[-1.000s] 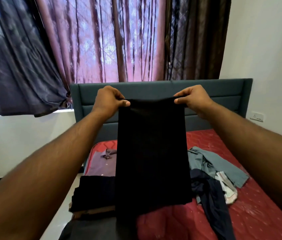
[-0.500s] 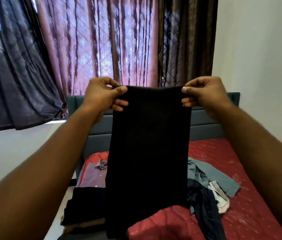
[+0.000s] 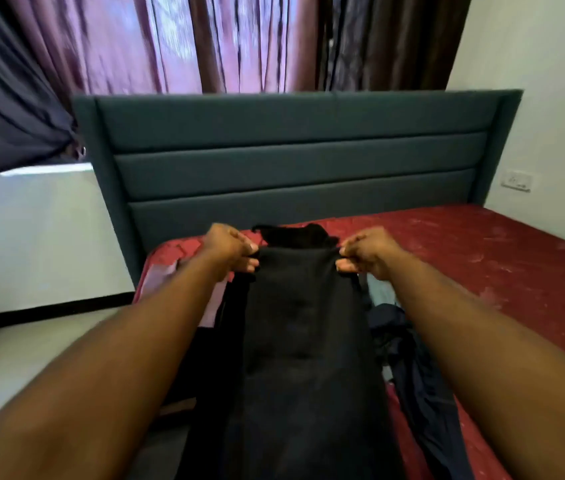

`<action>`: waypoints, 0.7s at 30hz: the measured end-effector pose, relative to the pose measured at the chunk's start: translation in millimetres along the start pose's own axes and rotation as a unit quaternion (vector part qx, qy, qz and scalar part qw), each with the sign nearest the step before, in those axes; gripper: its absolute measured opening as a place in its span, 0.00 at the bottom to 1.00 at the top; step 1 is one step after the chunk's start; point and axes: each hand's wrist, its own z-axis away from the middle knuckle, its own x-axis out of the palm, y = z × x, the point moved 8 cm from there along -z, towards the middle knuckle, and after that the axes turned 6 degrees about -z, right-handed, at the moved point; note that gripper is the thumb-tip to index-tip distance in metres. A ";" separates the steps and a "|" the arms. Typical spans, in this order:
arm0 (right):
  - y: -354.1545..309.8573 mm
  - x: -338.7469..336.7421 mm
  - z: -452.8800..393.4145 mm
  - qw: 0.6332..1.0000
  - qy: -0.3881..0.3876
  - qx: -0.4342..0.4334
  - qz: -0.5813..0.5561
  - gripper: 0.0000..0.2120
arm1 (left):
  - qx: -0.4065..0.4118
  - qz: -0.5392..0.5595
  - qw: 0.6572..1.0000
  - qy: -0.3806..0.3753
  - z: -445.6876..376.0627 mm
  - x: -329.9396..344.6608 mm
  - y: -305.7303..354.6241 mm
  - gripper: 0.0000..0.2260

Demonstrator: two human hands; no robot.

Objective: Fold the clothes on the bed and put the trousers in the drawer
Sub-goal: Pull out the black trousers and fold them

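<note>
Over the bed (image 3: pixel 481 258), both hands' fingers (image 3: pixel 249 252) clenched on blurred black trousers (image 3: pixel 305 341)

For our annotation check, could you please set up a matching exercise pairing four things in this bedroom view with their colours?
Things:
1. trousers held by the left hand and right hand
2. headboard
3. bedsheet
4. shirt beside the left arm

Colours:
A. red
B. lilac
C. black
D. dark teal

Pairs: 1-C, 2-D, 3-A, 4-B
</note>
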 end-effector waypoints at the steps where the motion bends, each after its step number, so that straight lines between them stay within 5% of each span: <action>1: 43.5 5.1 -29.6 1.000 0.006 0.031 0.000 0.11 | -0.031 -0.001 0.999 -0.004 -24.1 19.9 -39.0 0.13; 5: 166.8 15.1 -118.8 0.995 0.024 0.094 0.006 0.11 | -0.103 -0.001 0.994 0.034 -108.3 71.4 -158.8 0.14; 10: 231.6 11.7 -196.3 0.994 0.053 0.098 0.015 0.10 | -0.122 0.009 0.992 0.028 -188.9 120.9 -229.3 0.12; 21: 207.0 2.6 -172.6 0.995 0.057 0.035 -0.070 0.06 | -0.111 0.177 0.978 -0.024 -163.7 127.2 -193.6 0.07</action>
